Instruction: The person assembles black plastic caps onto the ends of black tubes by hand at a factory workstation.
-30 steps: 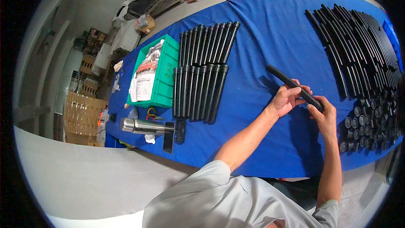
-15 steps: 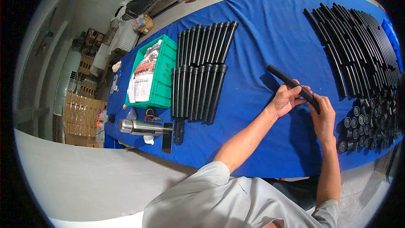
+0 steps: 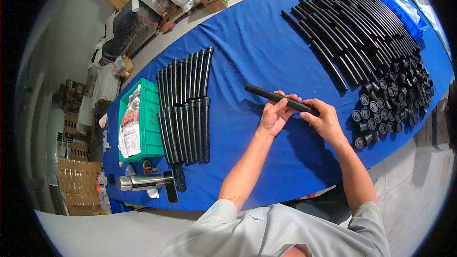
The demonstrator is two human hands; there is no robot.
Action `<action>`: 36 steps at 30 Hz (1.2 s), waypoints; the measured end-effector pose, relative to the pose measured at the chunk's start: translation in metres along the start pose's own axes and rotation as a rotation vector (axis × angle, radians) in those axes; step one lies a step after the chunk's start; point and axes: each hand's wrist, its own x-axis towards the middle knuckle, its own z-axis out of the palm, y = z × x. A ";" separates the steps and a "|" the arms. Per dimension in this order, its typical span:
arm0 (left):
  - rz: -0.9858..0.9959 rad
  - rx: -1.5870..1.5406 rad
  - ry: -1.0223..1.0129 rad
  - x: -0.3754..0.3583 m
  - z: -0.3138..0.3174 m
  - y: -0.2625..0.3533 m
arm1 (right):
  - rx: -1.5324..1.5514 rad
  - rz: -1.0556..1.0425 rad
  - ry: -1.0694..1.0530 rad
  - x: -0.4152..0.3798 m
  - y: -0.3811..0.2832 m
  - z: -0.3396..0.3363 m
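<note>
A black tube [image 3: 266,93] is held between both hands above the blue cloth, its free end pointing to the upper left. My left hand [image 3: 277,114] has its fingers and thumb closed around the tube's middle. At the tube's right end, my right hand [image 3: 324,118] grips it with thumb and fingers and hides the tip. Left of the hands lie two rows of black tubes with wider ends [image 3: 183,128]. Many plain black tubes [image 3: 342,33] lie at the upper right, with a pile of round black caps [image 3: 390,100] below them.
A green crate [image 3: 151,126] holding printed paper stands at the left of the blue cloth [image 3: 238,43]. Near it are a steel flask [image 3: 143,182], a phone [image 3: 171,191] and scissors [image 3: 148,166]. A blue bin [image 3: 402,12] with clear plastic is at the far right.
The camera view has turned to the right, so the table contents appear shifted left. Both hands still hold the tube, which now lies at a flatter angle in view.
</note>
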 end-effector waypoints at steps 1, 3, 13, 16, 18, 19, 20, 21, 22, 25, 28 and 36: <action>0.010 0.007 0.020 -0.003 0.002 -0.001 | 0.056 0.091 -0.034 -0.002 -0.002 -0.002; 0.025 0.031 0.062 -0.006 0.011 -0.001 | 0.086 0.033 -0.006 -0.002 0.012 0.001; 0.032 0.244 0.234 -0.075 0.018 0.027 | 0.238 0.193 -0.314 -0.013 0.000 0.013; 0.003 0.233 0.258 -0.085 0.020 0.031 | 0.119 0.085 -0.341 -0.018 -0.002 0.018; 0.015 0.244 0.282 -0.088 0.022 0.034 | 0.082 0.049 -0.318 -0.020 -0.008 0.021; 0.021 0.273 0.296 -0.088 0.027 0.034 | 0.121 0.068 -0.314 -0.019 -0.006 0.023; 0.026 0.301 0.308 -0.088 0.029 0.036 | 0.159 0.089 -0.308 -0.018 -0.002 0.023; 0.093 0.383 0.375 -0.089 0.028 0.043 | 0.196 0.111 -0.302 -0.016 0.001 0.022; 0.159 0.464 0.444 -0.090 0.025 0.052 | 0.188 0.099 -0.295 -0.014 0.000 0.018; 0.549 1.025 0.637 -0.098 0.025 0.074 | 0.116 0.134 -0.245 -0.012 -0.005 0.005; 0.733 2.060 0.330 -0.102 0.057 0.098 | 0.048 0.105 -0.319 -0.006 0.000 -0.001; 0.518 2.251 -0.176 -0.120 0.081 0.073 | 0.106 -0.059 -0.474 -0.013 -0.005 0.010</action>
